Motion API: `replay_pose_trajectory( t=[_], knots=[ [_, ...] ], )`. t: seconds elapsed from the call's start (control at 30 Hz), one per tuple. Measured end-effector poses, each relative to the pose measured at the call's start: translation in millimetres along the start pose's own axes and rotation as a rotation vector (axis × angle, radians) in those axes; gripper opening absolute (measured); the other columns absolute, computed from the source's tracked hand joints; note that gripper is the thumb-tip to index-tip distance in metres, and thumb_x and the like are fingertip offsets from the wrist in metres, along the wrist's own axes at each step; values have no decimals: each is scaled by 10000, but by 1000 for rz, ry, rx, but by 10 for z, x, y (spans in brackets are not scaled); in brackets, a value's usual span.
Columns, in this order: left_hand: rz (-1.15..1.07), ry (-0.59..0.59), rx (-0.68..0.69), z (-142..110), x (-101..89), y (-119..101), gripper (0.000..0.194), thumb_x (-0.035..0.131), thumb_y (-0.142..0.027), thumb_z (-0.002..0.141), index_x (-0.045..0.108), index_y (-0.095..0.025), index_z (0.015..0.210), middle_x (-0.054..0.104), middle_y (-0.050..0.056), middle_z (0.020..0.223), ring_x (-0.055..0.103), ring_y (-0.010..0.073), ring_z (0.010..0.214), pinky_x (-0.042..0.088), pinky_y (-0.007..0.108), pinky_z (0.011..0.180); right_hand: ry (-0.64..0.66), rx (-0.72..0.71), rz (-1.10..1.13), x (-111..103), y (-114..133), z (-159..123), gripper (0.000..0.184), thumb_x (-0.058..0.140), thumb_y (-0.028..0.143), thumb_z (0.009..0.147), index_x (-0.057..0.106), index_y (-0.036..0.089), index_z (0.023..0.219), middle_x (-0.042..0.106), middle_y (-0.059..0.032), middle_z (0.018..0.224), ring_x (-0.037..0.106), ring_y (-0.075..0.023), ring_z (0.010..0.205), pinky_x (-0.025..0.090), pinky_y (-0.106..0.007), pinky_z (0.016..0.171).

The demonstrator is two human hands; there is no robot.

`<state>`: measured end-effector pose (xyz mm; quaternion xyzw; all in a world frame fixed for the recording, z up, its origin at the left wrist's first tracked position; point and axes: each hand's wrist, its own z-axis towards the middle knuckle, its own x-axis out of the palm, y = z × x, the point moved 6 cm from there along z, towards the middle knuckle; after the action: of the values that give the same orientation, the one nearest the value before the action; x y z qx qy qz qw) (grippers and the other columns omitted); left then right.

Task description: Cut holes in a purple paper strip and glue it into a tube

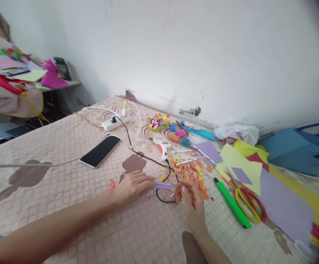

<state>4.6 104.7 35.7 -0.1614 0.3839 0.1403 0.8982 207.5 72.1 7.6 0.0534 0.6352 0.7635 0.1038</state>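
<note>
A strip of folded purple paper (163,186) sticks out to the right from under the fingers of my left hand (137,185), which is closed on its left end just above the table. Close to the strip's free end is my right hand (191,200), a small gap away. Its fingers are curled in toward the thumb; whatever is between them, if anything, is too small to make out. A black cord (159,198) loops beneath the strip, running from a white glue gun (163,148) that lies farther back. Paper scraps (187,170) are heaped beyond my right hand.
At right lie a green cutter (232,203), scissors (247,205), and yellow (232,163) and purple paper sheets (284,201). A phone (101,151) and a power strip (115,123) rest at left. Paper flowers (158,121) and small jars (180,136) stand near the wall.
</note>
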Motion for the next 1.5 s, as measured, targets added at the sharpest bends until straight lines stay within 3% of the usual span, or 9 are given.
replay_pose_trajectory(
  t=[0.2, 0.37, 0.57, 0.83, 1.07, 1.27, 1.5],
  knots=[
    [-12, -66, 4, 14, -34, -11, 158, 486, -226, 965, 591, -169, 1067, 728, 83, 1013, 703, 159, 867, 523, 280, 758, -56, -65, -41, -196, 22, -117, 187, 558, 357, 911, 652, 196, 905, 655, -33, 747, 571, -138, 566, 467, -252, 477],
    [-12, -123, 29, 48, -64, -79, 152, 536, -214, 943, 595, -163, 1074, 731, 99, 1004, 707, 156, 869, 525, 269, 751, -27, -11, 27, -157, 21, -133, 210, 541, 374, 924, 633, 185, 917, 625, -19, 696, 562, -133, 559, 454, -247, 473],
    [16, -166, 170, 91, -49, -236, 217, 573, -184, 921, 574, -157, 1136, 728, 103, 1042, 692, 153, 841, 520, 278, 741, 29, 7, 109, -148, 31, -204, 192, 517, 369, 942, 608, 199, 945, 592, -3, 685, 544, -130, 580, 437, -243, 489],
    [97, -150, 295, 236, 98, -357, 294, 554, -136, 920, 545, -161, 1214, 703, 111, 1133, 674, 178, 907, 506, 322, 787, 3, -57, 152, -297, 85, -243, 144, 570, 354, 915, 631, 224, 901, 591, -32, 1075, 559, -112, 697, 467, -302, 686],
    [132, -147, 316, 286, 162, -464, 296, 580, -127, 904, 552, -141, 1199, 694, 112, 1156, 672, 177, 902, 503, 313, 779, -44, -21, 187, -349, 26, -224, 181, 567, 381, 911, 660, 227, 930, 619, -31, 932, 560, -143, 718, 465, -318, 685],
    [156, -148, 301, 250, 151, -503, 287, 571, -140, 914, 549, -144, 1201, 691, 114, 1161, 668, 186, 909, 500, 329, 790, -106, -31, 203, -384, 67, -273, 151, 559, 390, 914, 630, 256, 914, 606, -24, 1004, 573, -167, 883, 481, -297, 692],
    [191, -122, 305, 228, 178, -540, 290, 521, -142, 944, 526, -158, 1233, 684, 101, 1182, 665, 180, 937, 494, 326, 802, 8, -4, 133, -312, 102, -311, 211, 570, 402, 900, 692, 230, 879, 610, -54, 1137, 568, -163, 843, 490, -310, 709]
  ],
)
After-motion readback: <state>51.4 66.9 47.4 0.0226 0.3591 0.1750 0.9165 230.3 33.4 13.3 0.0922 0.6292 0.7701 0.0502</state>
